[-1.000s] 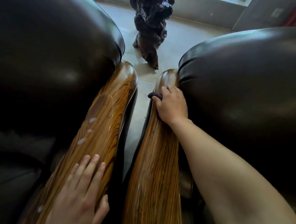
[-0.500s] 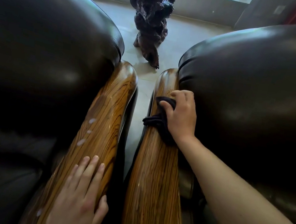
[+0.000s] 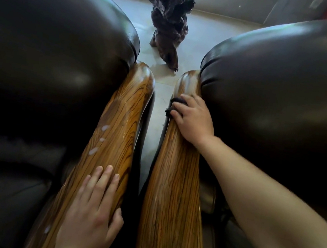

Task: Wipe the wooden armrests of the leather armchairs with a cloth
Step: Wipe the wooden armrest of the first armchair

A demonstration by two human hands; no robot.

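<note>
Two dark leather armchairs stand side by side, each with a striped wooden armrest running away from me. My right hand [image 3: 193, 119] presses a dark cloth [image 3: 174, 106] onto the right armrest [image 3: 172, 189] near its far rounded end; most of the cloth is hidden under my fingers. My left hand [image 3: 92, 208] lies flat, fingers spread, on the near part of the left armrest [image 3: 123, 117], holding nothing. A few pale spots [image 3: 104, 128] sit on the left armrest's inner side.
A narrow gap of pale tiled floor [image 3: 159, 93] runs between the two armrests. A dark gnarled wood sculpture [image 3: 169, 18] stands on the floor beyond the gap. Bulging leather backrests [image 3: 280, 88] flank both armrests.
My right hand slid the cloth back a little along the right armrest, then forward again toward its far end. The cloth is now more bunched under my fingers. My left hand has stayed put.
</note>
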